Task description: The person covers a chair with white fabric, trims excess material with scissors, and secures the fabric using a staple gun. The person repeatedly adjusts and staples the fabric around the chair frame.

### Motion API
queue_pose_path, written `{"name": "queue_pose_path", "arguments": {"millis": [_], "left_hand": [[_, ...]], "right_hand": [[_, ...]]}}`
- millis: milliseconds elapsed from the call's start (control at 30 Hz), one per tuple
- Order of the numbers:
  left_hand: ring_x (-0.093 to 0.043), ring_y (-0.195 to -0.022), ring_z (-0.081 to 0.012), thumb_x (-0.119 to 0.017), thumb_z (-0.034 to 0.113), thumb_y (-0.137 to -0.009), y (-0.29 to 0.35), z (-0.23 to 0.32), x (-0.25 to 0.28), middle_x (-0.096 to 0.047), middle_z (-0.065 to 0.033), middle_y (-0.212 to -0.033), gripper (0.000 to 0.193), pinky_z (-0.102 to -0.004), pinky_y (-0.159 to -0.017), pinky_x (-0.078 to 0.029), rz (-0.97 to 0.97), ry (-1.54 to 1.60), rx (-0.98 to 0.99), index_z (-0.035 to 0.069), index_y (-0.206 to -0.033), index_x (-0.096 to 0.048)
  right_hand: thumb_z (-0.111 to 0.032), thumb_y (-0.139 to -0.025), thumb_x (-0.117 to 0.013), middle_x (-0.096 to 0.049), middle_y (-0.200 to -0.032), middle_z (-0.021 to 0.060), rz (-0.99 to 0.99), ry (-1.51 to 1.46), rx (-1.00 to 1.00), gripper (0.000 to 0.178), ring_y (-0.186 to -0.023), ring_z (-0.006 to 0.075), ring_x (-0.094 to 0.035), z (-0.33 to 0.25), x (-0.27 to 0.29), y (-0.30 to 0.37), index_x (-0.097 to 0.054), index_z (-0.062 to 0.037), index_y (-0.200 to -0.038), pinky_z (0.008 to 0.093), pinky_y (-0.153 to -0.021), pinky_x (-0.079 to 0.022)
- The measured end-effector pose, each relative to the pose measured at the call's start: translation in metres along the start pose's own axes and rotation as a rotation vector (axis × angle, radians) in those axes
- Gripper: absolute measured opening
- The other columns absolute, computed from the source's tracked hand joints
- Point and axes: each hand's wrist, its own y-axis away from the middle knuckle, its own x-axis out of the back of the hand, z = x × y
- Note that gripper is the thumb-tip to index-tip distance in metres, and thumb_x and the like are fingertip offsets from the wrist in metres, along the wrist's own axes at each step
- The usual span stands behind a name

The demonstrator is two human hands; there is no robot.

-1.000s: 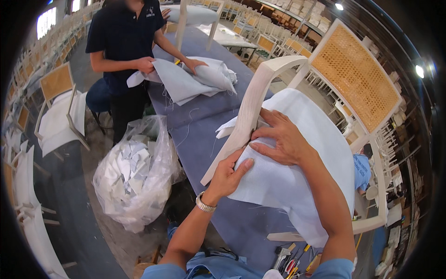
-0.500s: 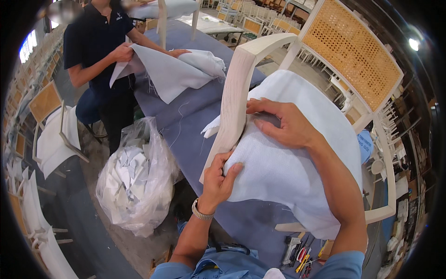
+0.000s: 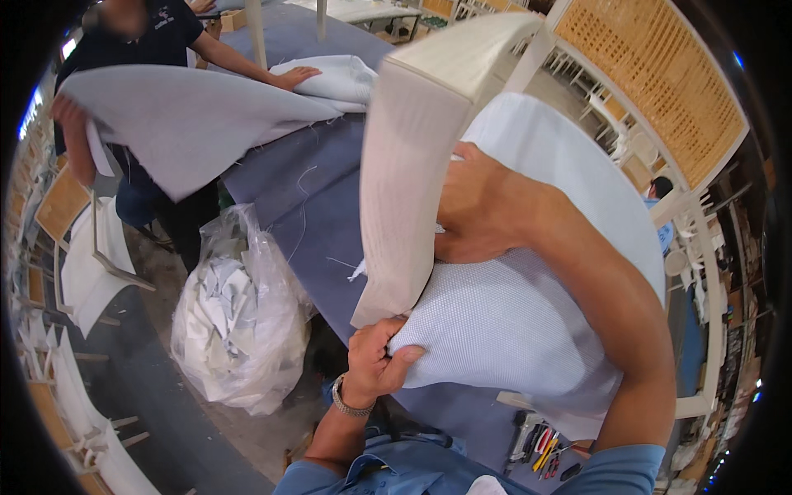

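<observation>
Your left hand [image 3: 378, 359], in the head view, was closed in a pinch on the near left corner of the light-blue fabric [image 3: 511, 318], thumb on top and fingers curled around the edge, just below the lower end of the pale wooden post [image 3: 400, 173]. A metal-banded watch [image 3: 348, 400] sat on that wrist. Your right hand [image 3: 491, 206] was bent in behind the post, farther from you than the left; the post hid its fingertips, so how far they were open and whether they gripped anything could not be told. The fabric covered the chair seat and ran from the left hand's grip, under your right forearm, toward the cane backrest [image 3: 652, 82] at upper right.

Below the chair, hand tools [image 3: 544, 452] lay on the blue-grey table [image 3: 330, 194]. Across it, a co-worker's one hand [image 3: 74, 124] held up a pale cloth [image 3: 181, 124]; the other hand [image 3: 295, 77] rested on it. A clear bag [image 3: 239, 330] of scraps stood left of your left hand.
</observation>
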Motion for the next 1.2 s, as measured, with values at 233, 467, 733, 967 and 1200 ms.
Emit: {"name": "queue_pose_path", "arguments": {"millis": [233, 467, 733, 967, 1200], "left_hand": [[-0.059, -0.053, -0.0202, -0.076, 0.033, -0.089, 0.003, -0.011, 0.001, -0.061, -0.0092, -0.064, 0.035, -0.0287, -0.051, -0.042, 0.068, -0.092, -0.034, 0.0, -0.083, -0.064], [-0.055, -0.049, -0.0252, -0.074, 0.028, -0.089, -0.005, -0.016, 0.003, -0.056, -0.0117, -0.061, 0.027, -0.0347, -0.05, -0.044, -0.033, -0.142, -0.063, 0.001, -0.091, -0.066], [-0.059, -0.053, -0.0312, -0.07, 0.022, -0.093, -0.01, -0.021, 0.013, -0.056, -0.0153, -0.066, 0.026, -0.0391, -0.052, -0.045, -0.205, 0.173, -0.098, 0.001, -0.106, -0.063], [-0.064, -0.073, -0.0368, -0.071, 0.024, -0.093, -0.021, -0.016, 0.014, -0.063, -0.0195, -0.084, 0.032, -0.0418, -0.067, -0.05, -0.287, 0.339, -0.113, 0.0, -0.111, -0.061], [-0.066, -0.096, -0.0351, -0.078, 0.026, -0.084, -0.021, -0.029, 0.022, -0.068, -0.0171, -0.103, 0.044, -0.0455, -0.085, -0.051, -0.325, 0.06, -0.226, -0.003, -0.114, -0.063]], "right_hand": [[-0.038, -0.092, -0.059, -0.074, -0.1, 0.007, 0.108, -0.109, 0.018, 0.034, -0.105, 0.0247, -0.067, 0.0, -0.006, -0.002, -0.072, -0.0265, -0.12, 0.0502, -0.11, -0.034], [-0.037, -0.086, -0.063, -0.073, -0.097, 0.0124, 0.142, -0.026, 0.015, 0.032, -0.101, 0.0315, -0.068, 0.009, -0.012, -0.009, -0.073, -0.023, -0.114, 0.0457, -0.096, -0.044], [-0.035, -0.082, -0.075, -0.07, -0.1, -0.0025, 0.27, -0.177, 0.033, 0.019, -0.1, 0.0207, -0.063, -0.001, -0.021, -0.011, -0.075, -0.0229, -0.097, 0.0463, -0.107, -0.036], [-0.026, -0.089, -0.067, -0.068, -0.123, 0.0008, 0.342, -0.203, -0.168, 0.025, -0.118, 0.0195, -0.061, -0.023, 0.005, -0.001, -0.072, -0.0193, -0.113, 0.0464, -0.116, -0.031], [-0.017, -0.101, -0.053, -0.057, -0.141, 0.0093, 0.593, -0.327, -0.447, 0.031, -0.136, 0.0271, -0.048, -0.031, -0.019, 0.005, -0.064, -0.0092, -0.13, 0.0424, -0.116, -0.032]]}}
